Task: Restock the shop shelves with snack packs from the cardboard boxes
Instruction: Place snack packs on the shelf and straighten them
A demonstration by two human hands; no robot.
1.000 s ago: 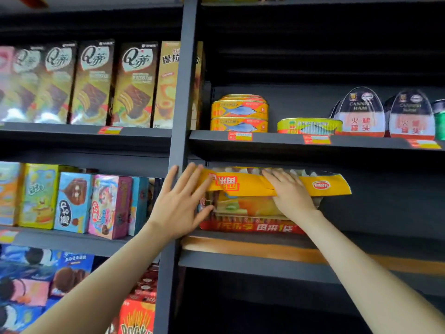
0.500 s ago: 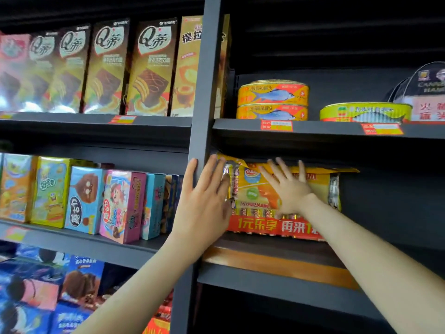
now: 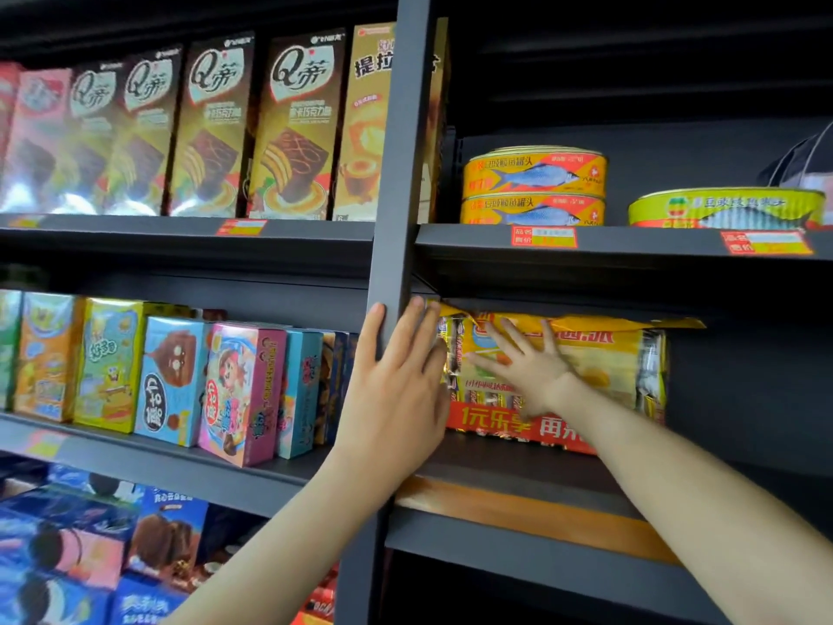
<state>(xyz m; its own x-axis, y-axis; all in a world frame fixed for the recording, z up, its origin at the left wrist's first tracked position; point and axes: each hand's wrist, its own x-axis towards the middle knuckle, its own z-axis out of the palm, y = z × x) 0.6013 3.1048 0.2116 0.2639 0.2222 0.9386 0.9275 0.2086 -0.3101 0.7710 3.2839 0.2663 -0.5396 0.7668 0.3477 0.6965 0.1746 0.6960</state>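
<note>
A large yellow snack pack (image 3: 604, 367) with a red band along its bottom stands upright on the dark middle shelf (image 3: 518, 466), right of the grey upright post (image 3: 399, 173). My right hand (image 3: 525, 365) lies flat against the pack's front with its fingers spread. My left hand (image 3: 399, 385) rests with straight fingers on the post and against the pack's left edge. The pack's top flap folds over just under the shelf above.
Stacked orange fish tins (image 3: 534, 184) and a yellow-green tin (image 3: 725, 208) sit on the shelf above. Left of the post, cake boxes (image 3: 212, 128) fill the upper shelf and colourful snack boxes (image 3: 171, 376) the middle one. Right of the pack the shelf recess is dark.
The pack went from lying tilted with its top forward to standing upright, pushed further into the shelf. Both hands followed it in, and my view shifted left and closer.
</note>
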